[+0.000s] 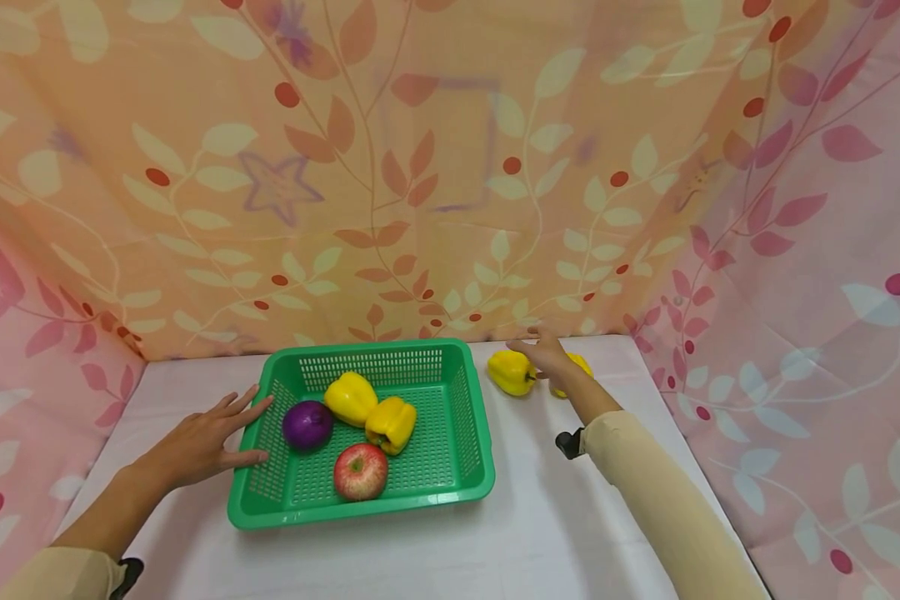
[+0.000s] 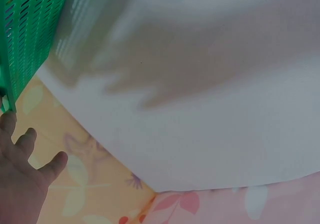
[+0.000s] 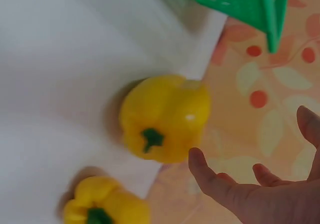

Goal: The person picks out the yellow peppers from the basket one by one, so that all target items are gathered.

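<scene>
A green plastic basket [image 1: 450, 498] stands on the white table. Inside it lie a purple onion [image 1: 307, 426], a red apple [image 1: 361, 472] and two yellow bell peppers, one [image 1: 351, 398] behind the other [image 1: 392, 425]. My left hand [image 1: 208, 437] rests at the basket's left rim, fingers spread. To the right of the basket, my right hand [image 1: 551, 357] reaches over two more yellow bell peppers with fingers apart and nothing held. The nearer-to-basket bell pepper [image 3: 165, 119] shows whole in the right wrist view; the other bell pepper [image 3: 107, 204] is partly hidden by my wrist in the head view.
Floral curtains [image 1: 450, 167] close off the back and both sides of the table. White tabletop [image 1: 525, 525] extends in front of the basket and to its right. Shadows of the basket and arm fall on the cloth in the left wrist view.
</scene>
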### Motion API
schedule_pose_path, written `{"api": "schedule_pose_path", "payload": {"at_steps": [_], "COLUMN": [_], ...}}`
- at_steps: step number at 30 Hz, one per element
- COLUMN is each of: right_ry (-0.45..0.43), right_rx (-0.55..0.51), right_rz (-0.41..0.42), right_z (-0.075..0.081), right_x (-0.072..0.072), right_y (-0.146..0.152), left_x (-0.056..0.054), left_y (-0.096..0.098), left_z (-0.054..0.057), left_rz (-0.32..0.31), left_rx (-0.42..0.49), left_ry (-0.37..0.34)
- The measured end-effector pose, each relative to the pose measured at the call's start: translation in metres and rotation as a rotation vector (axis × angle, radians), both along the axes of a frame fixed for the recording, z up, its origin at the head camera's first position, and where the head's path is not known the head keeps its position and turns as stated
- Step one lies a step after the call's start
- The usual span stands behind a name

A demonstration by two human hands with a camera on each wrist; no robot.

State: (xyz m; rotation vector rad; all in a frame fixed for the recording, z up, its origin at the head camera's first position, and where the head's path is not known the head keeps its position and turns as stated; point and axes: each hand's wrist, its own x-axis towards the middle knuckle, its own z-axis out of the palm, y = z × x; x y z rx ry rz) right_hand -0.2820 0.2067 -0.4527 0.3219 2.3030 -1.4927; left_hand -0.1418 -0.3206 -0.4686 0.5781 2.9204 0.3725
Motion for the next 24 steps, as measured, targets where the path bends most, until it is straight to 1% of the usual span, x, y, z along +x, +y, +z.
{"api": "schedule_pose_path", "payload": {"at_steps": [3, 6, 9, 15, 19, 24], "right_ry": [0.070, 0.103, 0.117, 0.125, 0.124, 0.097], "right_rx": [-0.005, -0.020, -0.054, -0.132, -0.139, -0.150], "right_rz": [0.068, 0.128, 0.177, 0.234, 0.274, 0.309], "right_z": [0.018, 0.032, 0.041, 0.050, 0.051, 0.050], "right_x": [0.001, 0.003, 0.007, 0.017, 0.024, 0.031], "right_y": [-0.011, -0.027, -0.043, -0.069, -0.083, -0.098], "left_x": [0.000, 0.000, 0.000, 0.000, 0.000, -0.001], "left_y": [0.000, 0.000, 0.000, 0.000, -0.001, -0.002], "left_z": [0.000, 0.000, 0.000, 0.000, -0.001, -0.002], "left_rz": [0.000, 0.003, 0.004, 0.000, 0.001, -0.001], "left_rx": [-0.001, -0.004, -0.002, 0.012, 0.019, 0.020], "left_ry": [0.007, 0.000, -0.009, -0.006, -0.008, -0.002]}}
